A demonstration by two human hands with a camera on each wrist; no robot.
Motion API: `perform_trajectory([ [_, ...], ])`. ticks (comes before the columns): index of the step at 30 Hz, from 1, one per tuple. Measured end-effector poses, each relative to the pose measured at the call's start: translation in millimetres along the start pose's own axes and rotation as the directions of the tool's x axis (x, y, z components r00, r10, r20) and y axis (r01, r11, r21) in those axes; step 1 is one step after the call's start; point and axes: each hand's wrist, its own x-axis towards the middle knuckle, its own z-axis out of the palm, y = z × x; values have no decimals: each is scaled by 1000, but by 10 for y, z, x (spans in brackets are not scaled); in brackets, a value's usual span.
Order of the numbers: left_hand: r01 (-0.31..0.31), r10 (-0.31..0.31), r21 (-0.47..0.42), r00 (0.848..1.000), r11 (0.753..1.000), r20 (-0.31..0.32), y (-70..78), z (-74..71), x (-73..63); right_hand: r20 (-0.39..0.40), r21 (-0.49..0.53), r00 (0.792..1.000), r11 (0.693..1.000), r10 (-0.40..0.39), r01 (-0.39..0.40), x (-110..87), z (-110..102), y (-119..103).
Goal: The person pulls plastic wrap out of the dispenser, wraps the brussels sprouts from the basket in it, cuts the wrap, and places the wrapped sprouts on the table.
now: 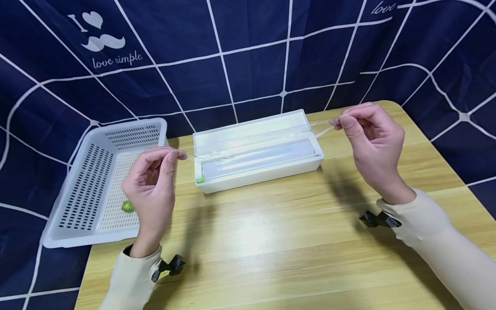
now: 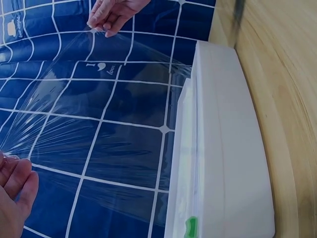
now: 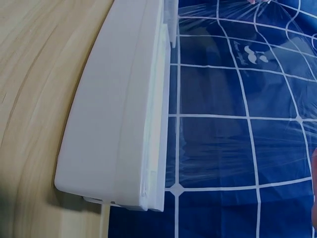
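Note:
A clear sheet of plastic wrap [image 2: 109,134] stretches up from a white dispenser box [image 1: 263,178], its creases fanning out from the pinched corners. My left hand [image 1: 155,185] pinches one corner between thumb and fingers, left of the box. Off the box's right end, my right hand [image 1: 373,146] pinches the other corner, slightly higher in the head view. The box lid [image 1: 252,125] stands raised at the back, and a wrap roll [image 1: 259,159] lies inside. A green slider [image 1: 200,180] sits at the box's front left corner. Only a sliver of my right hand shows in the right wrist view.
A white slotted basket [image 1: 93,239] stands at the left with a small green item [image 1: 127,206] in it, partly behind my left hand. The wooden table [image 1: 271,258] has a rounded far right corner. A dark blue checked cloth [image 1: 255,73] hangs behind.

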Motion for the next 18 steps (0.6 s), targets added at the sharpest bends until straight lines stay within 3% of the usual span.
perform_trajectory([
  [18,-40,41,-13,998,999,50,115,-79,-75,-2,20,1000,999,-28,28,-56,-32,-112],
])
